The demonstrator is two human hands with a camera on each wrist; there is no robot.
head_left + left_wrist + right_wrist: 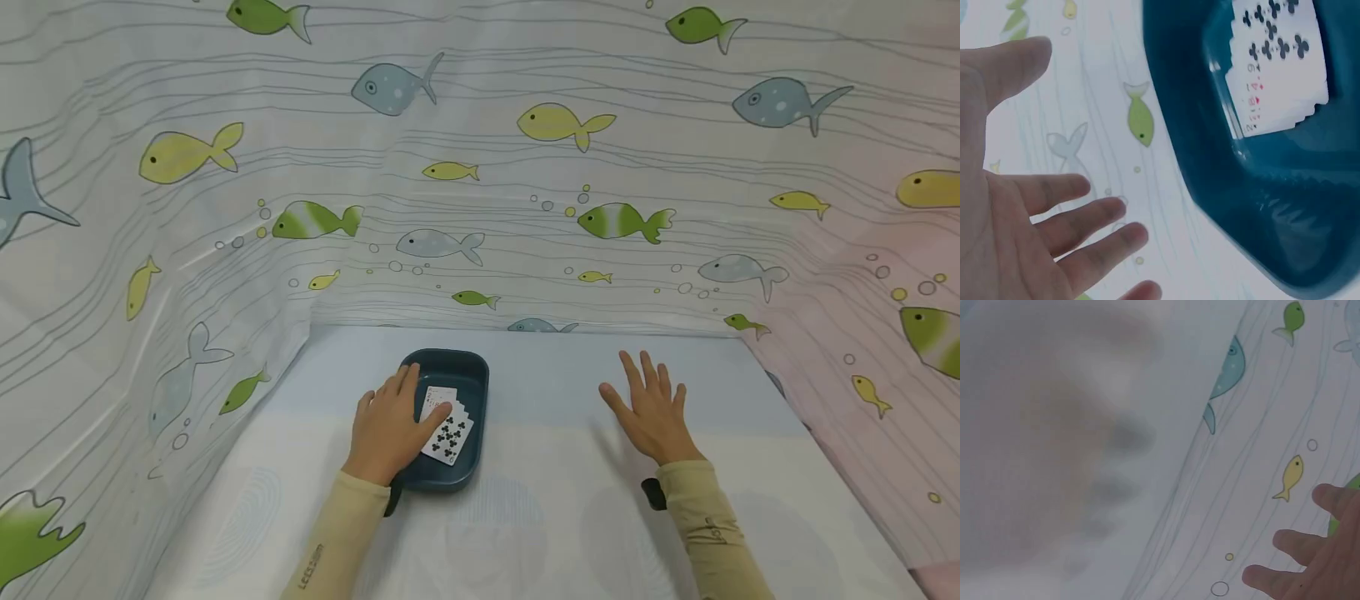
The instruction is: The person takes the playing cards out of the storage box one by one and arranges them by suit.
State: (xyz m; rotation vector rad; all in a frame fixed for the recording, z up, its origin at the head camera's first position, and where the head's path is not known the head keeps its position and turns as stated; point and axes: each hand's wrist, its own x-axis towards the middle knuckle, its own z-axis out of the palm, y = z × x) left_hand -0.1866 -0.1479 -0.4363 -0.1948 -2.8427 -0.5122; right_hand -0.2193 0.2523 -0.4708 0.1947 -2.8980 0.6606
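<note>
A fan of playing cards [448, 440], the nine of clubs on top, lies inside a dark teal plastic tray [481, 392]. My left hand [392, 425] is over the tray's left side in the head view, thumb stretched across toward the cards and fingers extended. In the left wrist view that hand [1029, 206] has its fingers spread with nothing in them, apart from the tray [1179, 156] and the cards [1279, 69]. Off to the right, my right hand [651, 412] hovers above the table, fingers spread and holding nothing.
The table [540, 467] has a pale cover with faint round prints. Fish-patterned white sheeting [495, 200] forms walls behind and on both sides. Each forearm wears a beige sleeve [708, 517], with a dark wrist camera [653, 494] showing beside the right one.
</note>
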